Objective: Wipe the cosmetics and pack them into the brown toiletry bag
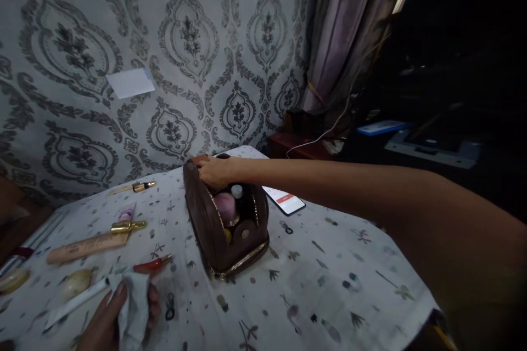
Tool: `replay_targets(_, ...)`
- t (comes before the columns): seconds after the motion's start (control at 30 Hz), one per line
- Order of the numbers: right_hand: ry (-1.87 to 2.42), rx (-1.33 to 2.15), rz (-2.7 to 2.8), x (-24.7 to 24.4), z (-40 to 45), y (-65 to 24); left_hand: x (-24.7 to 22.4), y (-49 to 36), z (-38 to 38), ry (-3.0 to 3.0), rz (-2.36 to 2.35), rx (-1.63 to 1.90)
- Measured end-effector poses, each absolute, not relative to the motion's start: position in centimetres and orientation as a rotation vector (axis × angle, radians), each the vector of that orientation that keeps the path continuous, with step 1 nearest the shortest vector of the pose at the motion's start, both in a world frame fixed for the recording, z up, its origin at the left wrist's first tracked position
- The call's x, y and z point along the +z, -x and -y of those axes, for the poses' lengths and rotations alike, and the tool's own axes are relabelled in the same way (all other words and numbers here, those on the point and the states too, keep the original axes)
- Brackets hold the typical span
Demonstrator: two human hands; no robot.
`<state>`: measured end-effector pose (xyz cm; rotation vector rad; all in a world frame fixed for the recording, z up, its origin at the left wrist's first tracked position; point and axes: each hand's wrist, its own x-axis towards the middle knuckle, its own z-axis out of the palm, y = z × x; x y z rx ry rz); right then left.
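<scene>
The bench point(313, 285), under a patterned cover, is cut off at the bottom. On it stands an open brown bag point(200, 216), its dark inside hard to make out. The right hand point(218, 171) is at the bag's far rim, fingertips hidden; I cannot tell its grip. The left hand point(105, 312), cropped below, clasps a crumpled white cloth point(134, 301). The phone's point(288, 203) far end is hidden.

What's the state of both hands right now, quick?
Left hand: closed around a crumpled, pale grey cloth-like piece.
Right hand: at the far end of the dark brown leather-look zip bag; partly hidden, so its grip cannot be told.
</scene>
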<state>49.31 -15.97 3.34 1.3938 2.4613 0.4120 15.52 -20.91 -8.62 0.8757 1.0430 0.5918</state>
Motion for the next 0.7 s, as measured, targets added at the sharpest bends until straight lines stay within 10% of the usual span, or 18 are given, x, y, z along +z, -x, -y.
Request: replay_targets(0.7, -1.511, 0.207, -2.353, 6.1, 18.1, -49.2, -8.9, -15.2, 20.6, -0.894, -1.032, 0.511)
